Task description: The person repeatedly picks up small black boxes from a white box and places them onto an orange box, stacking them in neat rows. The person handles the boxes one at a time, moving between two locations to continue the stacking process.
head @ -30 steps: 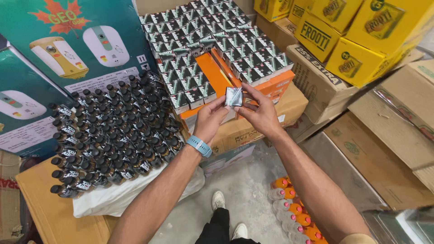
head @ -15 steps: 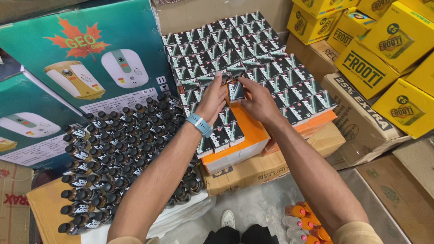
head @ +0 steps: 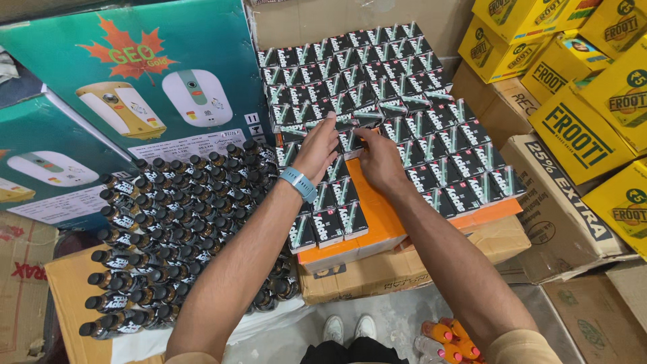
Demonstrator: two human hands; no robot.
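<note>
Left hand (head: 317,149): fingers pinching the small dark carton (head: 349,140), lower than half a second ago
Right hand (head: 379,160): gripping the same carton's other side
Carton: now down among the rows of cartons (head: 377,81) on the orange tray (head: 377,216)
Bottles (head: 175,222): unmoved, left of the tray

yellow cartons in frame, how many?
6 at least, all stacked at right: top, top corner, small one, right edge, middle, lowest. More may sit behind.

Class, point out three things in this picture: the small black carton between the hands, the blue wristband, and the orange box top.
small black carton (head: 348,141), head view, its top face.
blue wristband (head: 298,183), head view, the strap's middle.
orange box top (head: 377,212), head view, a bare patch.
</note>
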